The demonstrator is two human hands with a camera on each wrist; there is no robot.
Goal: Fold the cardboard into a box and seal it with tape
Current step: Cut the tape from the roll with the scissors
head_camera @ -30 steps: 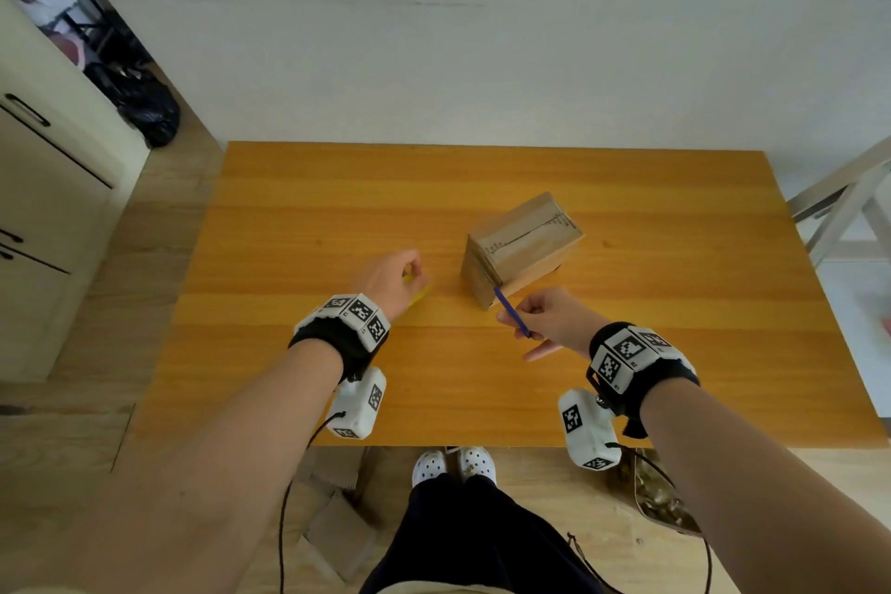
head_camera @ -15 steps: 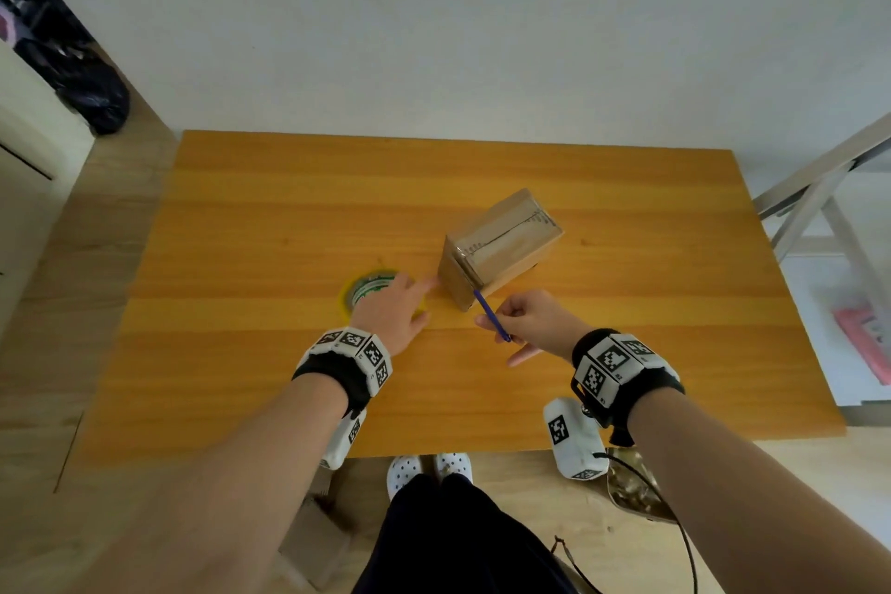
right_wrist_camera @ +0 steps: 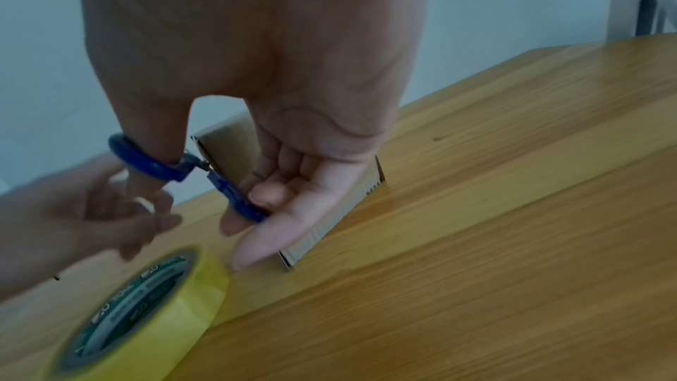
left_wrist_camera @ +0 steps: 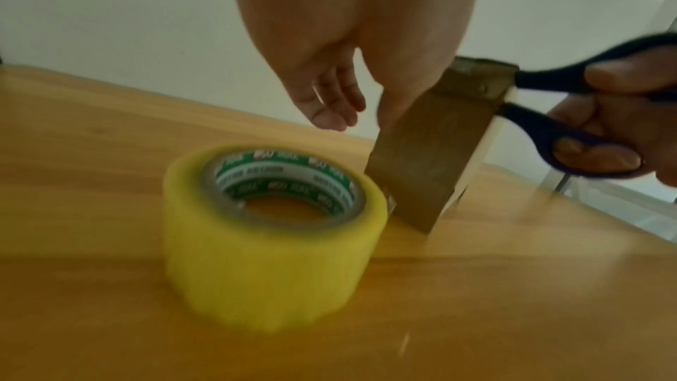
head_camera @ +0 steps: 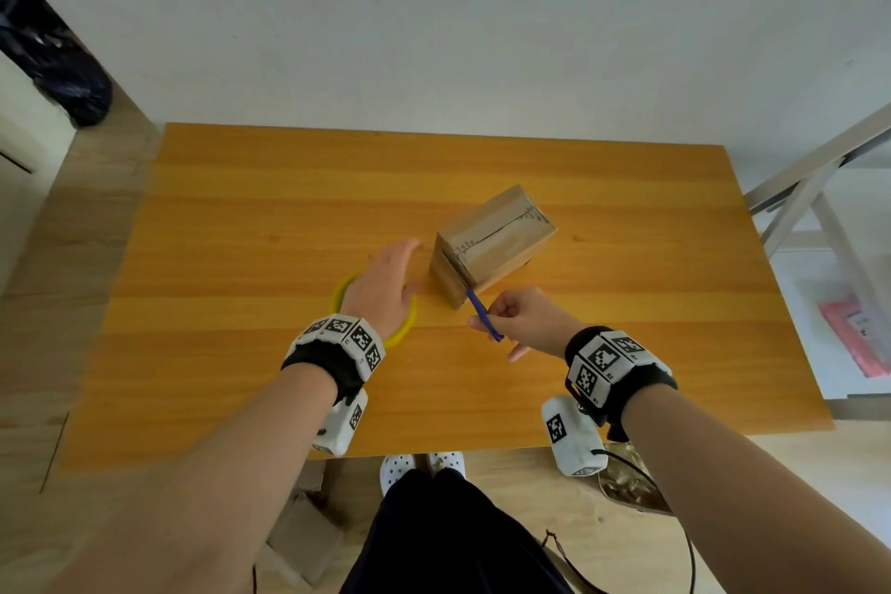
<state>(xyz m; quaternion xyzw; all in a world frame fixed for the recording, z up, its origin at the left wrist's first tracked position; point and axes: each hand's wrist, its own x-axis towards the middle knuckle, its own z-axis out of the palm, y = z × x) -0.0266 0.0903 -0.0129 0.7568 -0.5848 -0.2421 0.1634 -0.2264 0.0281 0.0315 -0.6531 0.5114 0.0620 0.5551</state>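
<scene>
The closed cardboard box stands on the wooden table, with a taped seam along its top. My right hand grips blue scissors, thumb through one loop. Their tips touch the box's near top corner. A yellow tape roll lies flat just left of the box. My left hand hovers over the roll with relaxed fingers stretched toward the box, holding nothing. The scissor blades are hidden behind the box edge in the left wrist view.
A white wall runs behind the table's far edge. A metal frame stands off the right side and a black bag sits on the floor at far left. Cardboard scraps lie under the near edge.
My left hand has let go of the tape roll, now flat on the table, and reached rightward over it toward the box. The right hand keeps the scissors at the box's near corner.
</scene>
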